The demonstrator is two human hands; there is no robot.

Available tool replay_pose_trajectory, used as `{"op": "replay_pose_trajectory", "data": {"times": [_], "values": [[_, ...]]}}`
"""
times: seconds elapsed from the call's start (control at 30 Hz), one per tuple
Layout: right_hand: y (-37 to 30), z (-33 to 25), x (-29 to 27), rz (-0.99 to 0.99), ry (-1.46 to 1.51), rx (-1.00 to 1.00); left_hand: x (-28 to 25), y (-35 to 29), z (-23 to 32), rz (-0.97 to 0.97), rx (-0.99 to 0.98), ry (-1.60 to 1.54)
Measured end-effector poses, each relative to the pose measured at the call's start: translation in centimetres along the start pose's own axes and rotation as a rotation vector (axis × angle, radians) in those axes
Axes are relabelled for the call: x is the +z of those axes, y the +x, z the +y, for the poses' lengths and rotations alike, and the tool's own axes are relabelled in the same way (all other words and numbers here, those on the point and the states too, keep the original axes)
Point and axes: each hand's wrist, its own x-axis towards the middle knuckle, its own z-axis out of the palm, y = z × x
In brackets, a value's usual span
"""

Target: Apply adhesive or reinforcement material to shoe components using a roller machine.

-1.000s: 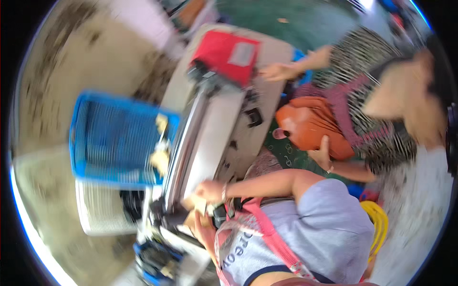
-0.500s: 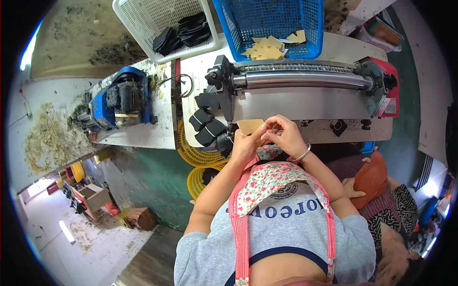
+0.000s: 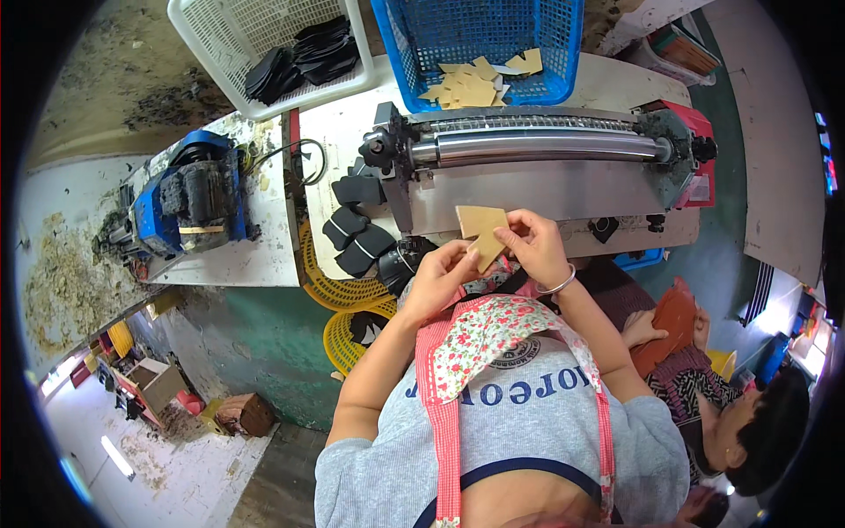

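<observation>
Viewing remotely, I log both hands together on one item at the near side of the roller machine (image 3: 541, 150). The left hand (image 3: 449, 271) pinches the lower corner of the tan piece (image 3: 489, 231); the right hand (image 3: 528, 246) grips its right edge, probably because something thin steadies best by its margins. One folded piece or two overlapped: I cannot tell. Beyond the roller, the blue basket (image 3: 475, 31) holds similar tan offcuts (image 3: 471, 86), presumably kept within reach; the white basket (image 3: 317, 99), far left, holds black pieces (image 3: 304, 60). Black pads (image 3: 356, 238) lie on the desk (image 3: 348, 136). Writing: dark lettering (image 3: 493, 392) runs inverted across the grey shirt (image 3: 546, 431); a pale label (image 3: 700, 188) at the machine's right end is too small to read.
</observation>
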Motion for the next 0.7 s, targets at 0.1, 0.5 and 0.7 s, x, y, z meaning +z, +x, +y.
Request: {"op": "replay_pose_trajectory", "data": {"times": [0.1, 0.5, 0.7], "values": [[0.2, 1.6, -0.6, -0.306, 0.699, 0.372, 0.6, -0.8, 0.9, -0.070, -0.080, -0.194], [0.4, -0.3, 0.6, -0.030, 0.101, 0.122, -0.6, 1.0, -0.6, 0.196, 0.117, 0.006], [0.9, -0.1, 0.9, -0.094, 0.268, 0.260, -1.1, 1.2, 0.2, 0.128, -0.020, -0.046]]}}
